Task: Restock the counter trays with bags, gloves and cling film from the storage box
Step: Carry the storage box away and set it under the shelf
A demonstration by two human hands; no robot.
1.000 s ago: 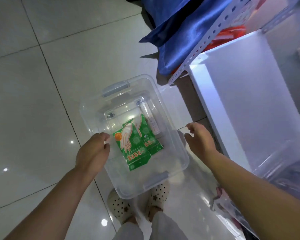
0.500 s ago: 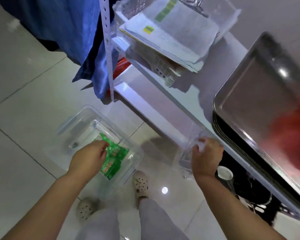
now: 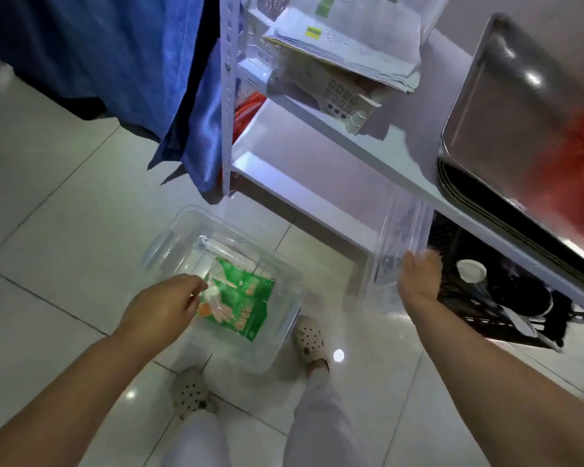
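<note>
**1. Left fingers.** The fingers of the left hand [image 3: 162, 308] are narrow: thumb and forefinger meet on the near-left edge of the top glove packet [image 3: 240, 305] and appear to pinch it. The other fingers are loosely curled above the packet.

**2. Right fingers.** The right hand [image 3: 418, 281] lies against the lower edge of a clear plastic piece [image 3: 402, 237]. It cannot be told whether this is a lid or a tray. Blur and the plastic hide the fingertips, so it also cannot be told whether the fingers curl round the edge.

**3. Location of the stock.** The green glove packet lies tilted inside the storage box [image 3: 179, 227], which stands on the tiled floor [image 3: 64, 214] just in front of the person's shoes. A white roll [image 3: 228, 251], probably the cling film, lies along the far wall of the box. A white shelf [image 3: 317, 170] stands to the right, with a metal tray [image 3: 520, 112] above it.

**4. Change of state.** One second ago both hands were at the box sides, the left on the rim. The left hand has since gone into the box to the packets. The right hand has moved across to the clear piece beside the shelf.

**5. Consequence for the task.** The work has probably passed from positioning the box to picking stock. The gloves are the first item in hand. Nothing is seen delivered yet, and the box still holds gloves and the roll.
</note>
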